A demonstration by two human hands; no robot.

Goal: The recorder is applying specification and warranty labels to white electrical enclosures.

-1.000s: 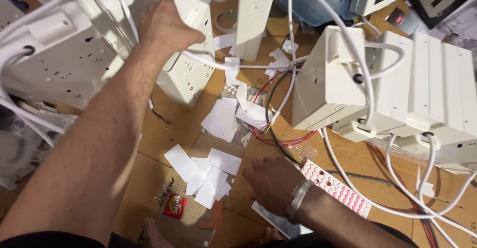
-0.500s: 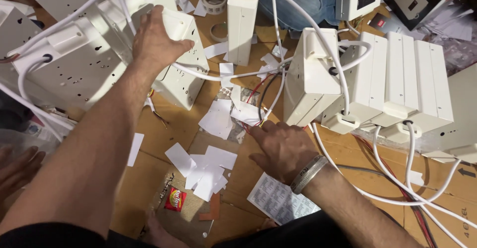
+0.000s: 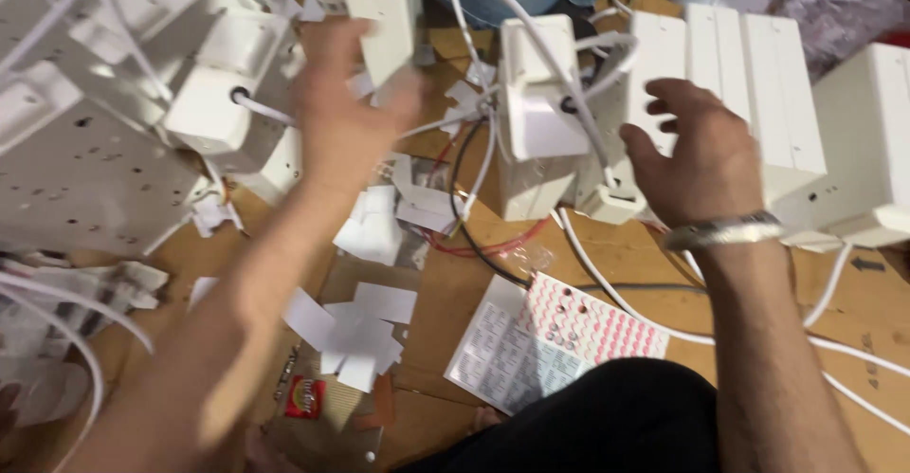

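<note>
From the head view, our left hand [image 3: 346, 113], blurred, seems spread open near a white power strip [image 3: 381, 9]; our right hand [image 3: 697, 160] hovers open, empty, beside boxed strips [image 3: 758, 84]. The sticker sheet [image 3: 555, 336] lies on the cardboard floor [image 3: 853, 293], so labelling looks unfinished.

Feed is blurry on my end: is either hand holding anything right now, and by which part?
The right hand holds nothing: its fingers are spread, hovering over the white boxes. The left hand is motion-blurred beside a white box; whether it grips it cannot be told.
</note>
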